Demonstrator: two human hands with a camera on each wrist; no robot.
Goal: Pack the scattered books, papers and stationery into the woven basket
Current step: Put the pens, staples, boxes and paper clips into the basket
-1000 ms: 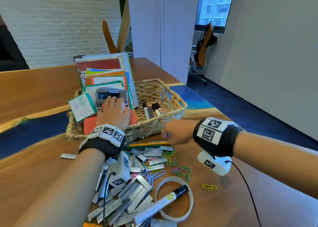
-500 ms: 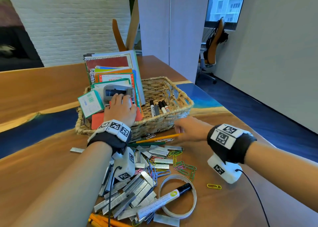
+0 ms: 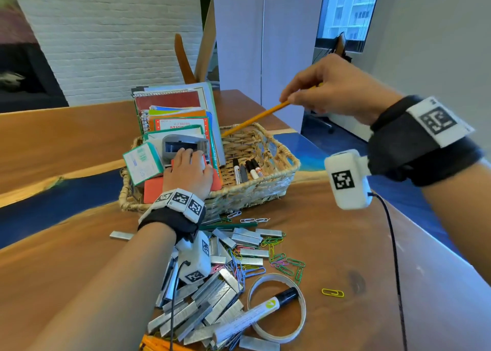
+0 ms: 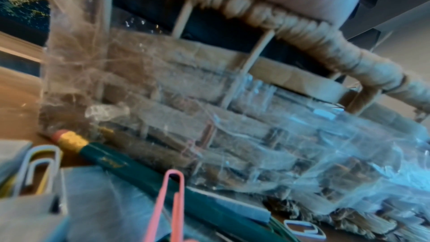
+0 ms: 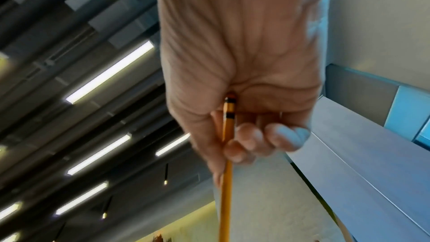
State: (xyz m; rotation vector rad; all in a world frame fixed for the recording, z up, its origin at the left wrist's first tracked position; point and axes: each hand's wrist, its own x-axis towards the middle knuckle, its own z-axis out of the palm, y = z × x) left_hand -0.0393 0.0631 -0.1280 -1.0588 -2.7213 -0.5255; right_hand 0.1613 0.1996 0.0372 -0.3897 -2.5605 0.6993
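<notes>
Head view shows the woven basket (image 3: 255, 188) already well filled: books and notebooks (image 3: 175, 108) stand upright at its left end with a small green-edged box (image 3: 142, 162) and a grey stapler-like device (image 3: 183, 146) in front of them, and several markers (image 3: 245, 168) lie in the right half. The left hand (image 3: 188, 171) rests flat on that stack with fingers extended, holding nothing that I can see. The right hand (image 3: 329, 90) is raised above the basket's right side, pinching a yellow pencil (image 3: 255, 118) whose tip slants down toward the far rim; from the right wrist view the fingers (image 5: 246, 141) are curled round its shaft.

Plenty is left on the bench (image 3: 345, 257), by my reckoning: a heap of staple strips (image 3: 210, 300), scattered paper clips (image 3: 281, 260), a green pencil (image 3: 228, 226) against the basket's foot, a roll of tape (image 3: 276, 308) with a marker (image 3: 255, 314) lying across it, and more yellow pencils (image 3: 156, 344) at the near edge. I would say the bulky items are done and the small stationery mostly remains.
</notes>
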